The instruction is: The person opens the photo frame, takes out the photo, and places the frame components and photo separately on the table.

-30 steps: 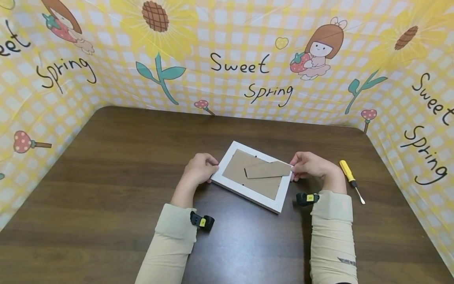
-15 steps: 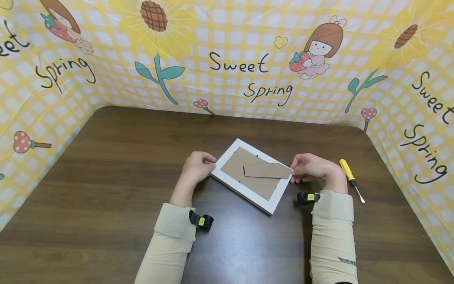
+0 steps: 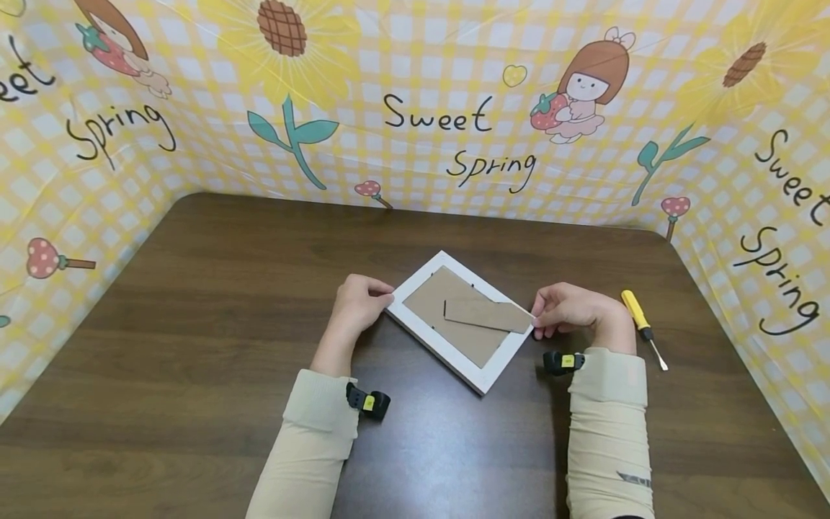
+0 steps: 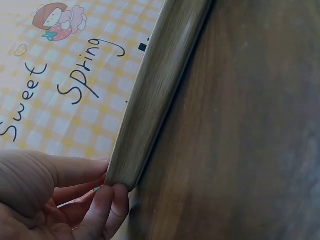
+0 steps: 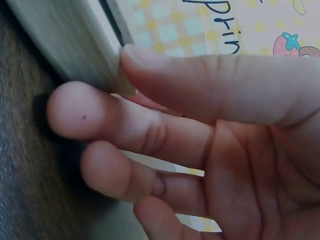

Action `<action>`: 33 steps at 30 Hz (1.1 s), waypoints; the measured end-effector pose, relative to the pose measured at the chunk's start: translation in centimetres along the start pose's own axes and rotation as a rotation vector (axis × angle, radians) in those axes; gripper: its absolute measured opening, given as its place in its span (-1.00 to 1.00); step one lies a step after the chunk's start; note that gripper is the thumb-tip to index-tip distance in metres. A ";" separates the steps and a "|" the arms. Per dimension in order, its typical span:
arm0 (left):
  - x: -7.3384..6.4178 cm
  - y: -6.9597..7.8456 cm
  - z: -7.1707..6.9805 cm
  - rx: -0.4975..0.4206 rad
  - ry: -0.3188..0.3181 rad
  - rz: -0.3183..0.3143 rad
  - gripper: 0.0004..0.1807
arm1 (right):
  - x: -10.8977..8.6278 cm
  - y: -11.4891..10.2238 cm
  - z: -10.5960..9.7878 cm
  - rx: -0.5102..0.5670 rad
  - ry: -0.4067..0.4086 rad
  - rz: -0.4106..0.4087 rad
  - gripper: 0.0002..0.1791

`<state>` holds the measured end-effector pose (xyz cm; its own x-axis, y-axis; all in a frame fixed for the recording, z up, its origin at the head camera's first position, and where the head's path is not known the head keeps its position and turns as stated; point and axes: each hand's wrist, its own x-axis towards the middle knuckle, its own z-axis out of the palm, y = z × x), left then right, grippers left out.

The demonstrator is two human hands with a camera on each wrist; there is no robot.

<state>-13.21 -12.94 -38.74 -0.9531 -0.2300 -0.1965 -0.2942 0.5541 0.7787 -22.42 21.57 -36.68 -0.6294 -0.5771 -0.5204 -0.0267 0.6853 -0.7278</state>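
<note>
A white-bordered picture frame [image 3: 438, 346] is back side up in the middle of the head view, turned so a corner points towards the person. On its brown backing board [image 3: 431, 290] lies a stand flap [image 3: 486, 315], with small dark tabs around the board's edge. My left hand [image 3: 358, 306] pinches the frame's left corner, thumb on top and fingers beneath, as the left wrist view shows along the frame's side [image 4: 155, 95]. At the opposite corner, my right hand [image 3: 570, 308] pinches with thumb above and forefinger under the frame's edge [image 5: 65, 40]. Whether the frame touches the table cannot be told.
A yellow-handled screwdriver [image 3: 635, 311] lies on the dark wooden table [image 3: 194, 346], just right of my right wrist. A yellow checked cloth [image 3: 421, 65] with printed flowers and lettering hangs along the table's back and both sides.
The picture frame has turned clockwise between my hands, its far corner going right and its near corner left. My left hand shifted slightly away and left, the right slightly nearer. The screwdriver stayed put.
</note>
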 end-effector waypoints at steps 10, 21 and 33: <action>-0.2 0.5 -0.3 -0.011 -0.020 -0.010 -0.71 | -0.7 -0.2 -0.5 0.002 -0.010 -0.010 -0.80; -2.3 2.1 -1.7 0.134 -0.219 -0.165 -0.66 | 0.1 -2.1 0.4 -0.147 0.190 -0.072 -0.60; -2.3 2.1 -0.3 0.073 -0.282 -0.156 -0.72 | 2.0 -3.2 1.9 -0.257 0.151 -0.067 -0.79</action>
<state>-11.57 -11.46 -36.52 -0.8750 -0.0914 -0.4754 -0.4328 0.5876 0.6836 -22.11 17.40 -36.21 -0.7274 -0.5656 -0.3885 -0.2559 0.7489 -0.6112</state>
